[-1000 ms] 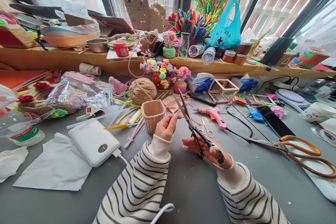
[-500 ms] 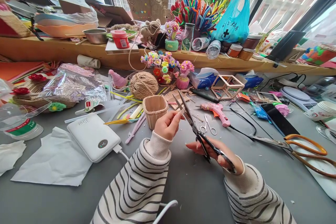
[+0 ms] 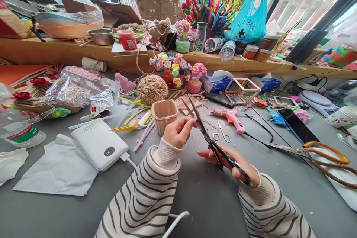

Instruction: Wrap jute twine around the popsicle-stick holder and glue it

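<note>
My right hand (image 3: 232,161) grips a pair of black-handled scissors (image 3: 206,134), thumb through one loop. Their blades are parted and point up and away to the left. My left hand (image 3: 179,131) is closed in a pinch on a small pale strip (image 3: 194,119), which looks like wood and lies between the blades. Most of the strip is hidden by the fingers. Just behind my left hand stands a small wooden-stick basket (image 3: 164,114) with twine around its rim. A ball of twine (image 3: 153,89) sits beyond the basket.
A pink glue gun (image 3: 231,117) and small white scissors (image 3: 221,132) lie beyond my right hand. Large orange-handled scissors (image 3: 315,156) and a phone (image 3: 298,124) are to the right. A white power bank (image 3: 99,145) with a cable lies left. A cluttered ledge (image 3: 125,57) runs along the back.
Hands and scissors hold nearly the same pose. The left hand has shifted very slightly, and the strip now shows less beyond the fingertips. The view has tilted a little.
</note>
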### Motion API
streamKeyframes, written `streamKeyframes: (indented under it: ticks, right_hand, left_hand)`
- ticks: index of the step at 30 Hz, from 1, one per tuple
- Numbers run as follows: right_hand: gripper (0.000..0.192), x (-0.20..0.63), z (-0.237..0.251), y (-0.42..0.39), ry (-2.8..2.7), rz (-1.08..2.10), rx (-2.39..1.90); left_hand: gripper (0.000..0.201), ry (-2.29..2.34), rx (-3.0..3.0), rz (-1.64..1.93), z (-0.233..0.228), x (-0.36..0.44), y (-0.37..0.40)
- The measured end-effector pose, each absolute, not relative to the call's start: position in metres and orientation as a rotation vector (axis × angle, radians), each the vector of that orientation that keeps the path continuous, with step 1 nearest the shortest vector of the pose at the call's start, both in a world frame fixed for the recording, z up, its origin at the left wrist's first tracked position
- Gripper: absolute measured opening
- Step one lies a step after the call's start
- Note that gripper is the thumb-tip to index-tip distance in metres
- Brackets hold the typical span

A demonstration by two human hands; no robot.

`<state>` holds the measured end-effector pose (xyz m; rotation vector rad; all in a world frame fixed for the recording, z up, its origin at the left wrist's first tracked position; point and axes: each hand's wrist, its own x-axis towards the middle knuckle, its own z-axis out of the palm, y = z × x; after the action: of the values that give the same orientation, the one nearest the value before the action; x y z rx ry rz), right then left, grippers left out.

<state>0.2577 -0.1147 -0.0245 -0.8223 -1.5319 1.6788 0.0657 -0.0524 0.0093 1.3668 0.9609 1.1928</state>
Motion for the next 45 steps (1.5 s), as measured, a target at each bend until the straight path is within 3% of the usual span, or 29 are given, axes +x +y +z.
streamKeyframes:
  ticks: [16,24,45]
  right_hand:
    - [0.05,0.252,-0.018,-0.114,-1.551,1.685,-0.852]
    - [0.058,0.241,-0.012,-0.111,-1.544,1.793,-1.089]
    - [0.053,0.254,-0.002,-0.103,-1.404,1.968,-1.458]
  left_hand:
    - [0.03,0.981,1.559,0.984,0.016,0.056,-0.051]
    - [0.03,1.099,1.783,0.886,0.01,0.055,-0.044]
    - [0.027,0.994,1.221,0.735,-0.02,0.075,-0.036]
